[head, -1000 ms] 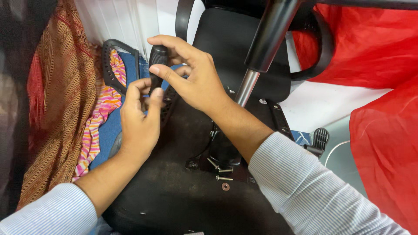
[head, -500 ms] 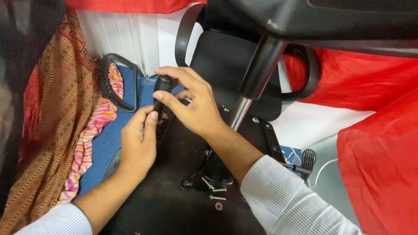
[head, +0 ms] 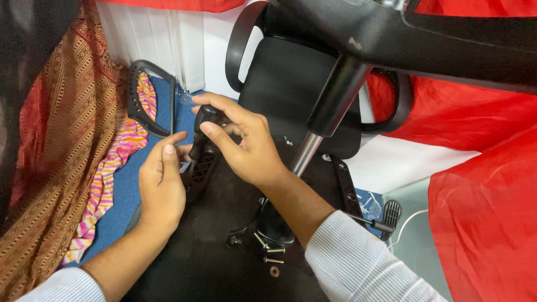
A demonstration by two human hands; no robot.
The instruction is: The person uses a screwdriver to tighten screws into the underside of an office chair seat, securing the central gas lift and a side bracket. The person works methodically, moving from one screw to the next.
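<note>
An office chair lies upside down, its black seat underside [head: 184, 263] facing me and its metal column [head: 330, 112] rising toward the upper right. My right hand [head: 243, 145] is shut on a black tool handle [head: 201, 131] that stands upright over a ribbed black armrest bracket [head: 200, 174]. My left hand [head: 162, 182] rests beside that bracket, thumb up and fingers curled toward the tool's lower end, which is hidden. Loose screws and a washer [head: 269, 258] lie on the seat underside near my right forearm.
A detached black armrest loop [head: 150, 98] lies on blue cloth at the left, next to striped pink fabric and a brown patterned cloth [head: 61, 151]. Red fabric [head: 481, 196] fills the right side. The chair's base [head: 425, 45] hangs overhead. A lever paddle [head: 390, 215] sticks out at right.
The view has shifted, so the hands sit lower in frame and the chair base fills the top. My right hand still grips the tool; my left hand has loosened a little beside it.
</note>
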